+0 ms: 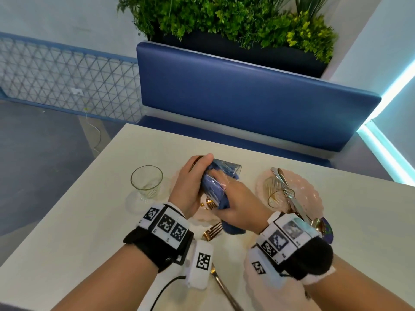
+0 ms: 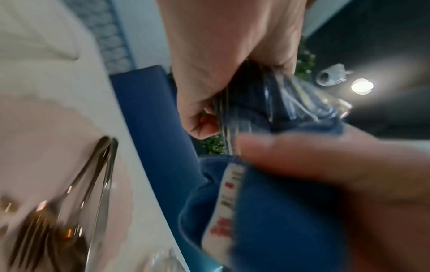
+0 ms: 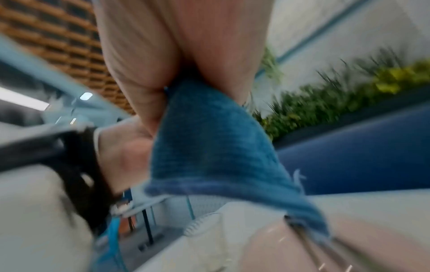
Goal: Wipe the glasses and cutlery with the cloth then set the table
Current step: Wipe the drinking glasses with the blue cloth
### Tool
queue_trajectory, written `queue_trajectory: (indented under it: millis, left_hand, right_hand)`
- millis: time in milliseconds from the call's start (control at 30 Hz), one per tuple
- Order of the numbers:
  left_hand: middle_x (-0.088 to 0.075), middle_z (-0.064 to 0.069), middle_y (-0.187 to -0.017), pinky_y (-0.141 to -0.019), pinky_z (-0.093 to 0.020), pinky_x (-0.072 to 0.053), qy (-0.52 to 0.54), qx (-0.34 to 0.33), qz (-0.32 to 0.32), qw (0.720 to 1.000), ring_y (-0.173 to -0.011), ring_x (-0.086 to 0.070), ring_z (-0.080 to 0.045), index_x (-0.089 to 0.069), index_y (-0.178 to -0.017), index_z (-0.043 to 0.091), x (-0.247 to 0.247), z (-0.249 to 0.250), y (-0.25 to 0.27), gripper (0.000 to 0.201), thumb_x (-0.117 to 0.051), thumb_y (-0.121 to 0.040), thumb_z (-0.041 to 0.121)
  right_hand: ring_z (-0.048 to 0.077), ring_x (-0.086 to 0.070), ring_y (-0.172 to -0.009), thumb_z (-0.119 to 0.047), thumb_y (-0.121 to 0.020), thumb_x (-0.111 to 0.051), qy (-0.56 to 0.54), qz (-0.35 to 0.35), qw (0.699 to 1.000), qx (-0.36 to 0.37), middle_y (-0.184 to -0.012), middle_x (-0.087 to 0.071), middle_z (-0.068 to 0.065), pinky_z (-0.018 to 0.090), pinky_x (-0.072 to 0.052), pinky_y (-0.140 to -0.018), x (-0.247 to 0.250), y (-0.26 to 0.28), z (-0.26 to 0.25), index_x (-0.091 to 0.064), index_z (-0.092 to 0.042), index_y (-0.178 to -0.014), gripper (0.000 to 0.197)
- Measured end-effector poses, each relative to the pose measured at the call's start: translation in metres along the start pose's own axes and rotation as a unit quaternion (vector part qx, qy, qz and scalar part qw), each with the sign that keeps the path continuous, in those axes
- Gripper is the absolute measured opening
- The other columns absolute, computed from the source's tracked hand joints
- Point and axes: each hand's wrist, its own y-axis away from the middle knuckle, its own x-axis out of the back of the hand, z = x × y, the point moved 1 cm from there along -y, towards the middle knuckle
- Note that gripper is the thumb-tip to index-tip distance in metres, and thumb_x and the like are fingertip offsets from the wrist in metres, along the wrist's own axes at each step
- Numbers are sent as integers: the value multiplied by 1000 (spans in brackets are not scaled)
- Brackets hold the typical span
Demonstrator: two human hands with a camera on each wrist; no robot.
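Nearest, the right hand pinches the blue woven cloth, its fingers pushed into the mouth of the clear ribbed drinking glass. The left hand curls round that glass, held above the white table, its long axis tilted up and away to the right.
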Motion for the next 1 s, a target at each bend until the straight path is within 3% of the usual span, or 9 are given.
queue_trajectory:
  millis: [100,200,300,400,533,633,700,900,1000]
  left_hand:
    - [-62,0,-80,-64,-24,-53,-45,-102,-12,994,-73,-62,-11,-58,-87,18,-2,13,6,10,-63,-82,25]
    - [-61,0,-89,-71,-28,-54,-136,-90,-62,985,-80,-61,-13,-56,-95,24,4,14,14,31,-67,-71,40]
    - [-62,-9,-88,-58,-30,-51,-206,111,-130,964,-70,-59,-20,-57,-105,21,23,20,25,51,-48,-81,64]
    - [-52,-5,-55,-39,-15,-29,-177,246,-81,949,-44,-42,-14,-64,-76,17,37,25,33,66,-27,-85,71]
    - [-45,4,-48,-38,-16,-23,-266,84,37,960,-39,-37,-10,-52,-65,19,32,14,33,36,-53,-88,48]
    - [-52,11,-49,-37,-13,-32,-314,-95,46,944,-43,-45,-4,-54,-69,17,34,8,39,25,-58,-88,33]
    - [-53,12,-50,-38,-13,-33,-322,-118,38,939,-46,-46,-4,-55,-68,18,39,1,42,25,-61,-86,34]
    - [-53,2,-53,-51,-20,-33,-181,115,94,972,-54,-47,-14,-53,-65,21,54,-11,46,30,-57,-85,43]
    - [-51,4,-43,-52,-21,-32,-158,193,120,961,-52,-45,-13,-54,-65,20,55,-13,48,34,-54,-86,48]
  right_hand:
    - [9,-58,-105,6,-69,-73,-310,19,947,-80,-115,-58,1,20,-48,-94,-3,2,3,-43,-11,-129,69]
    - [22,-60,-106,5,-62,-70,-422,49,895,-134,-116,-61,10,31,-52,-91,-10,7,4,-49,-9,-125,67]
    - [19,-59,-103,11,-72,-63,-140,-1,989,-41,-115,-60,8,28,-50,-89,-11,7,3,-52,-14,-120,56]
    - [22,-52,-108,7,-73,-62,167,-68,980,83,-116,-62,16,35,-42,-96,-31,2,0,-59,-2,-117,45]
    - [8,-59,-87,5,-70,-62,-170,-67,980,-71,-100,-62,-7,25,-53,-83,-41,7,2,-50,-14,-121,56]
    - [7,-65,-77,14,-58,-63,-477,-72,862,-154,-84,-69,-8,21,-53,-67,-34,13,2,-58,-18,-103,55]
    - [7,-67,-70,15,-57,-58,-532,-92,824,-173,-74,-70,-6,22,-54,-61,-35,11,1,-60,-13,-92,45]
    - [14,-55,-101,-19,-70,-79,-154,-127,979,-33,-116,-58,9,22,-46,-93,-54,14,-1,-50,-7,-123,62]
    - [14,-44,-112,-30,-72,-77,27,-140,990,26,-130,-50,7,22,-34,-99,-60,21,0,-43,-11,-133,73]
